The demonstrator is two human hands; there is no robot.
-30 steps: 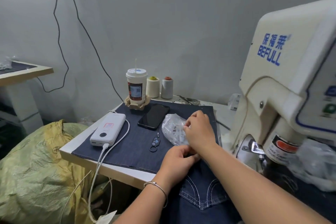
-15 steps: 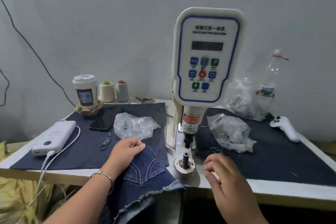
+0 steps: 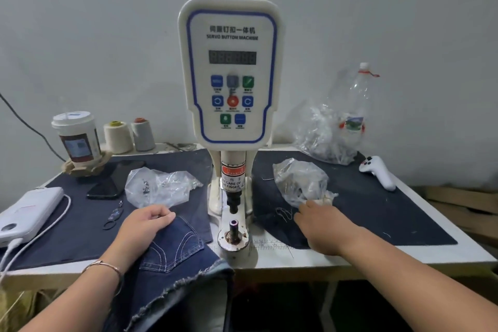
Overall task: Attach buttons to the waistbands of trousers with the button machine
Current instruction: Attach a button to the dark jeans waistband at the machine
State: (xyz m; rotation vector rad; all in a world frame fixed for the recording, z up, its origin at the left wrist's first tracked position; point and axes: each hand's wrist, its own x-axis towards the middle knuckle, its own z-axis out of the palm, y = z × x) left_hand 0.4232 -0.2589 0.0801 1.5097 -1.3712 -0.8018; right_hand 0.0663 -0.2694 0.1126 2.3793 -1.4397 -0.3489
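The white servo button machine (image 3: 231,70) stands at the table's middle, its lower die (image 3: 233,234) bare under the punch. Dark blue denim trousers (image 3: 175,256) hang over the front edge left of the die, back pocket up. My left hand (image 3: 145,226) lies on their upper edge with fingers curled onto the cloth. A clear bag with small metal parts (image 3: 159,186) sits just behind that hand. My right hand (image 3: 320,224) stretches right of the die, fingers spread, its tips touching the lower corner of a second clear bag (image 3: 299,180).
Far left stand a paper cup (image 3: 76,135) and two thread spools (image 3: 118,136). A phone (image 3: 116,179), a power bank (image 3: 29,210) with its cable and a key ring (image 3: 113,217) lie on the left cloth. A plastic bottle (image 3: 355,105) and a white controller (image 3: 380,172) are back right.
My view swung from the left table end to the machine's front. My right hand left the left bag, crossed past the die and reached the right bag. My left hand stayed on the trousers.
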